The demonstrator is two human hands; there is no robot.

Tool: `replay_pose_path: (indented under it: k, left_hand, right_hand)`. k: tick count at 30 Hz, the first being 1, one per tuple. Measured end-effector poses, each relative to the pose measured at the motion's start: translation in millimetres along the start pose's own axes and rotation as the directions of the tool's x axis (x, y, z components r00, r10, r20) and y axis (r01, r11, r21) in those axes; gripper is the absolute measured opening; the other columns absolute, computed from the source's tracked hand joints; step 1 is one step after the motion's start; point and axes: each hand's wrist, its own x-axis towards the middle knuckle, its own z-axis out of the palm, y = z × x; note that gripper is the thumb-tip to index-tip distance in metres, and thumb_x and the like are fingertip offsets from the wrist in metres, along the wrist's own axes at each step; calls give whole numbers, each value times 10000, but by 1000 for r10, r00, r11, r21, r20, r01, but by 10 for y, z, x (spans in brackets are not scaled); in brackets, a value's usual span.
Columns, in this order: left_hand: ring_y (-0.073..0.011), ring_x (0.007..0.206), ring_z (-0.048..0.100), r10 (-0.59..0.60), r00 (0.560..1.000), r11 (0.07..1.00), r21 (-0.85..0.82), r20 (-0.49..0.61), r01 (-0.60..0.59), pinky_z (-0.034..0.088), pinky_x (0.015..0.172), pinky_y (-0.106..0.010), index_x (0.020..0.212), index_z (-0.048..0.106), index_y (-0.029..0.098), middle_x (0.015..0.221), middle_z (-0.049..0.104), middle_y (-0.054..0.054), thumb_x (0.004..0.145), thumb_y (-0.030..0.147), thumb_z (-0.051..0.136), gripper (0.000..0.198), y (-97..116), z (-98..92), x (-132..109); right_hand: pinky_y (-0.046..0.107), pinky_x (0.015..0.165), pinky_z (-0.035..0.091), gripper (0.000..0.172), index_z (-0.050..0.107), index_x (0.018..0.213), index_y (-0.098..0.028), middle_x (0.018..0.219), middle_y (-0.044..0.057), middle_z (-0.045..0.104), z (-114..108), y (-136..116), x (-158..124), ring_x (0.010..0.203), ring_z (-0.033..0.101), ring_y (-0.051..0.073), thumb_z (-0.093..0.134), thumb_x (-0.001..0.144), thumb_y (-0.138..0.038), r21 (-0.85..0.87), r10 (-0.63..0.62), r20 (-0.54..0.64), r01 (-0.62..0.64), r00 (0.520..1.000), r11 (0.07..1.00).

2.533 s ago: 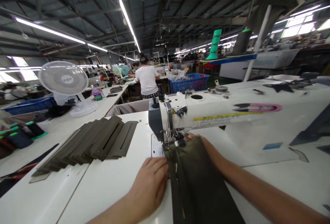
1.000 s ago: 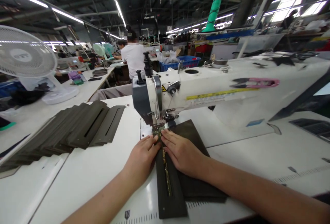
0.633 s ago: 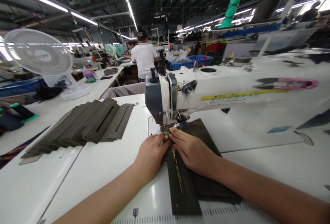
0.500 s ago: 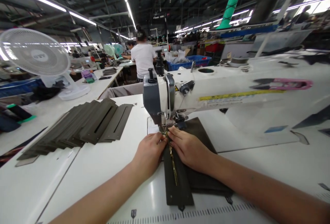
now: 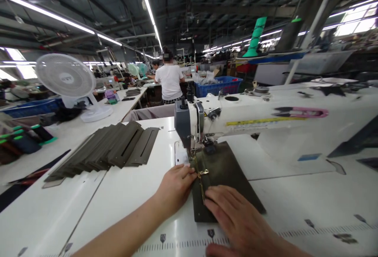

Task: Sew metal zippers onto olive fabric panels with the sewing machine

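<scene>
Our open left hand [image 5: 175,188] and flat right hand [image 5: 236,219] pin the olive fabric panel [image 5: 227,170], keeping its brass zipper [image 5: 201,182] under the sewing machine [image 5: 183,125].

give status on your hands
Left hand at edge of olive fabric panel, right hand flat on it. Brass zipper on panel, top end under sewing machine head. Stack of slotted olive panels to the left.

The left hand [image 5: 176,189] and the right hand [image 5: 239,219] are bare — only skin is to see — and the left forearm [image 5: 124,225] is bare too, up to the picture's edge.
</scene>
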Motion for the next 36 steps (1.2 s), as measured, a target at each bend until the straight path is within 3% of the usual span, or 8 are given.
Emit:
replay_pose_path:
  k: [2,5,12,16,25,36]
  left_hand:
    - [-188,913,610,44,999,999,19,7,-44,475,896,-387,993,572,140,979,641,-90,809,106,415,244,40,-24,-19]
    - [-180,888,623,49,999,998,41,3,-49,474,901,-394,965,565,127,980,645,-103,794,90,397,242,103,-55,-30]
    - [-191,942,602,-37,996,998,44,82,34,465,921,-373,948,565,113,1015,633,-108,737,59,466,239,178,-92,-39]
    - [-182,923,604,-74,991,997,25,113,71,469,914,-370,1011,563,126,996,637,-86,745,65,502,280,176,-100,-20]
    - [-224,959,599,-41,998,995,97,42,36,484,893,-418,992,584,116,1009,638,-112,771,64,472,253,238,-28,-56]
    - [-207,917,608,5,999,999,47,40,-7,488,901,-393,963,579,115,941,641,-103,831,93,422,207,91,-23,96]
  right_hand:
    - [371,839,474,252,635,894,-96,913,113,650,70,-101,-16,896,578,231,428,825,-221,-32,-34,-38,33,999,999]
    - [364,810,491,297,654,856,-75,866,129,653,161,-176,9,849,591,230,375,755,-80,-75,21,-32,-23,999,997]
    - [370,785,523,359,641,976,-32,1015,175,629,116,-122,24,936,583,261,375,743,-92,-129,92,18,-89,996,988]
    - [342,745,538,302,665,849,-23,877,164,663,218,-13,93,824,615,236,373,777,-38,-125,-30,-26,27,999,992]
    - [286,778,538,366,668,869,-23,900,157,672,276,44,45,857,628,207,314,780,-3,-45,-55,-16,54,998,998]
    - [273,782,533,384,677,841,-49,890,154,677,422,216,102,848,627,198,315,725,8,12,-39,-47,40,998,999]
